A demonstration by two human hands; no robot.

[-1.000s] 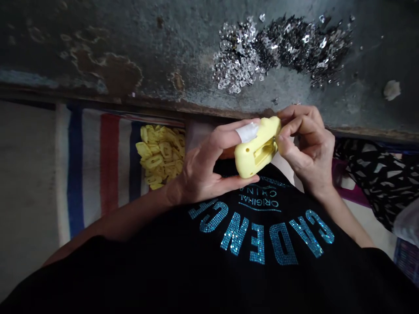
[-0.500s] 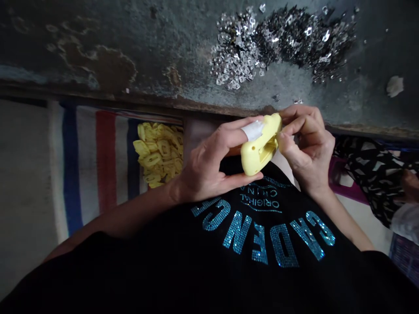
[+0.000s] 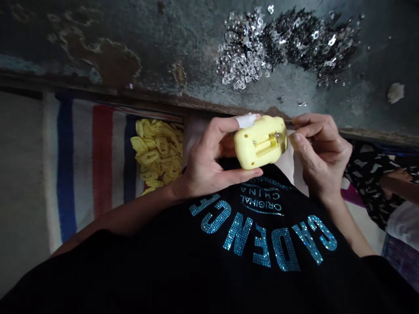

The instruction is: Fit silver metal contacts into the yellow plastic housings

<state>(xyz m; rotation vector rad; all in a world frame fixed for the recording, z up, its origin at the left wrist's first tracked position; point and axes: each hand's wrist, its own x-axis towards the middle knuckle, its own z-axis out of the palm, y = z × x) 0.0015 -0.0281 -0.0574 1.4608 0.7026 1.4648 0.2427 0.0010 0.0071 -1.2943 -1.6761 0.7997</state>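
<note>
My left hand (image 3: 209, 157) is closed around a yellow plastic casing (image 3: 244, 150), fingers along its far edge and thumb along the near one. A white wrap (image 3: 246, 120) covers one fingertip. The casing's face, turned up to me, has small round holes and a battery compartment (image 3: 266, 145) with a shiny metal contact (image 3: 277, 135) at its right end. Just right of the casing, my right hand (image 3: 322, 150) is held in a pinch, its fingertips slightly apart from the casing. Whatever those fingertips hold is too small to make out.
Small metal contact pieces (image 3: 242, 56) lie heaped on the worn metal table (image 3: 196, 52), with a whitish lump (image 3: 395, 93) at the right. Below the edge, yellow plastic parts (image 3: 160, 152) fill a striped sack (image 3: 101, 161). Another person's patterned clothing (image 3: 366, 174) shows at the right.
The casing has turned so its battery compartment faces me more fully. My right hand has drawn away to the right, off the casing's edge.
</note>
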